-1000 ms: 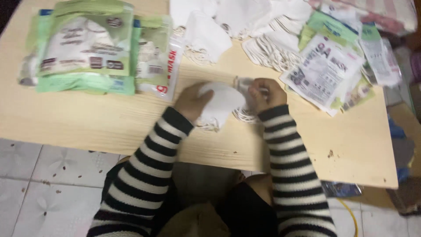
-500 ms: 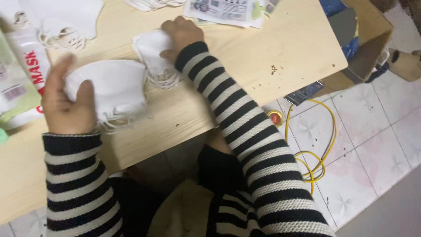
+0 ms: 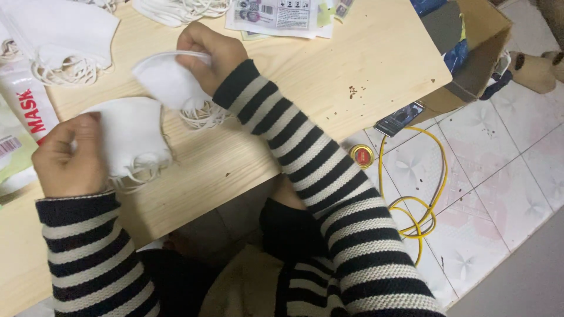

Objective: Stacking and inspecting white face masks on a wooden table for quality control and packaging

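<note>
The person's left hand (image 3: pixel 70 158) is closed in a loose fist around the edge of a white face mask (image 3: pixel 132 132), thumb and curled fingers pinching the fabric so that the mask's ear loops dangle against the wooden table (image 3: pixel 364 64). The right hand (image 3: pixel 210 54) holds a second white mask (image 3: pixel 167 82) just above and beside the first; its fingers are pressed together over the top edge and the thumb is tucked beneath, gripping one thin loop. The two masks nearly touch near the middle of the table's front half, and a tangle of elastic loops (image 3: pixel 202 114) lies under the second one.

At the top left, a stack of more white masks (image 3: pixel 59 29) rests on the table with its cords bunched below it. Just beside the left hand, at the left edge, lie flat plastic mask packets (image 3: pixel 23 117), one white with red lettering, one green; what they contain cannot be made out. Printed paper packets (image 3: pixel 276 14) lie at the table's far edge.

To the right of the table stands an open cardboard box (image 3: pixel 482 47) with blue and dark items inside, too hidden to identify. On the tiled floor (image 3: pixel 499 176) below are a yellow cable (image 3: pixel 423 199), a small round red-and-yellow tin (image 3: pixel 362 155) and a dark flat device (image 3: pixel 399 118).
</note>
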